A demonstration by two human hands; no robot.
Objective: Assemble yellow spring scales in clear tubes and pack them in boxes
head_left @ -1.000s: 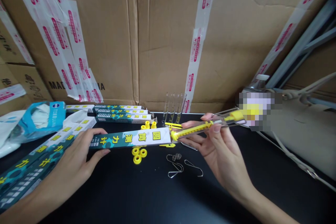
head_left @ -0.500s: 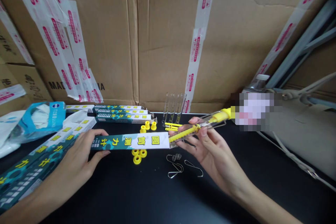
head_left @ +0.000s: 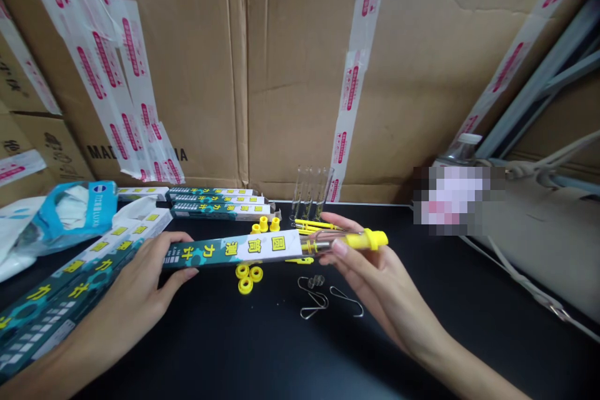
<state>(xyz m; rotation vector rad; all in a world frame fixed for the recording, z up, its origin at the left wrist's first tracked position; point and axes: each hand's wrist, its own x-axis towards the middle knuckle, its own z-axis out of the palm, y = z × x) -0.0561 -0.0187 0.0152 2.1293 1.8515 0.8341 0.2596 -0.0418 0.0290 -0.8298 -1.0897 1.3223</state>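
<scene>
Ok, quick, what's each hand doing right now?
Left hand: closed on the left end of the slim box.
Right hand: closed on the yellow-capped clear tube, whose other end is inside that box.

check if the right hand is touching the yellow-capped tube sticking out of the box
Touching. The head view shows the right hand pinching the yellow-capped tube just outside the box, no gap.

In front of the long teal-and-white cardboard box (head_left: 232, 249) the black tabletop (head_left: 262, 350) lies bare and wide, save three yellow plastic rings (head_left: 248, 275) close by and bent wire hooks (head_left: 323, 301) front-right. Behind it small yellow caps (head_left: 265, 223), upright clear glass tubes (head_left: 312, 190), stacked teal boxes (head_left: 215, 203) and a taped brown carton wall (head_left: 290, 75) close the way; a yellow-capped clear tube (head_left: 360, 240) juts from its right end.
</scene>
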